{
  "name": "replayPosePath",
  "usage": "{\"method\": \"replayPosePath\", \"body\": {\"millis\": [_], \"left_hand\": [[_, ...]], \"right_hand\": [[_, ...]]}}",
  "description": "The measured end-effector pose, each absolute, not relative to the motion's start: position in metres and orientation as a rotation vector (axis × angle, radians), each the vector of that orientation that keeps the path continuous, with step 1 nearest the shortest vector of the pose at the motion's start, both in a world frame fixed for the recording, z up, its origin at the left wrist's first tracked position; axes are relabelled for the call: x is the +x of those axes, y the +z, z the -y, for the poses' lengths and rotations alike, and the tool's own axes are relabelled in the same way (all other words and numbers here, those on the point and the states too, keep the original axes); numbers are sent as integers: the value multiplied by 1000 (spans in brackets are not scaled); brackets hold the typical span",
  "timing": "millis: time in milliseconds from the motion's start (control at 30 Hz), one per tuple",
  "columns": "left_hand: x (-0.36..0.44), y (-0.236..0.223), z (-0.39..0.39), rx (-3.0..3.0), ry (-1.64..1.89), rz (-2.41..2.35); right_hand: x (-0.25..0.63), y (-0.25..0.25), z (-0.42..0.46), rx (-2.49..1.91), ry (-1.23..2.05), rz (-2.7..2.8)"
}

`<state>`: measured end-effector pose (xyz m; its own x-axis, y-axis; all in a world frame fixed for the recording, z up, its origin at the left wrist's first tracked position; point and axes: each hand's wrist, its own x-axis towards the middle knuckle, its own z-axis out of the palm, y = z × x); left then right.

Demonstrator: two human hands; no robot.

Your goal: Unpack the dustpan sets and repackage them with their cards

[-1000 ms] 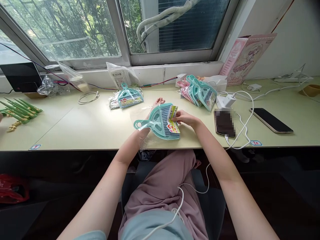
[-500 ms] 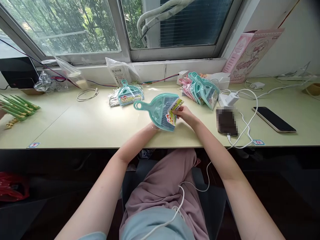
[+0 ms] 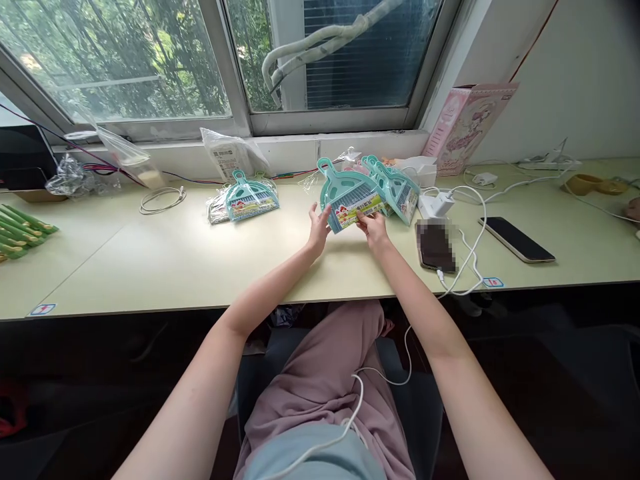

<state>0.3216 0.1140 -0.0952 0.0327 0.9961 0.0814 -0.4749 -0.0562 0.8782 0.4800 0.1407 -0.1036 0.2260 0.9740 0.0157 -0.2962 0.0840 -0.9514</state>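
Observation:
Between my hands is a mint-green mini dustpan and brush set in clear wrapping with a colourful label, its handle pointing up and away from me. My left hand grips its left edge, the thumb against the front. My right hand pinches the lower right edge by the label. Directly behind it lies a pile of similar mint dustpan sets, partly covered by the held one. Further left on the table, another mint set rests on a stack of clear plastic bags.
On the right of the table are a phone with a blurred screen, a black phone, a white charger and cables. A pink box stands behind. Green sticks lie at the left.
The dustpan set has moved right and away from me, to the pile. It has turned from handle-left to handle-up. My left hand has come from beneath it to its left edge.

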Motion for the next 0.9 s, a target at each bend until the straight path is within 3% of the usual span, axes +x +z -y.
{"method": "replayPosePath", "body": {"millis": [900], "left_hand": [[327, -111, -117, 1354, 1403, -764]], "right_hand": [[487, -109, -152, -896, 1180, 614]]}}
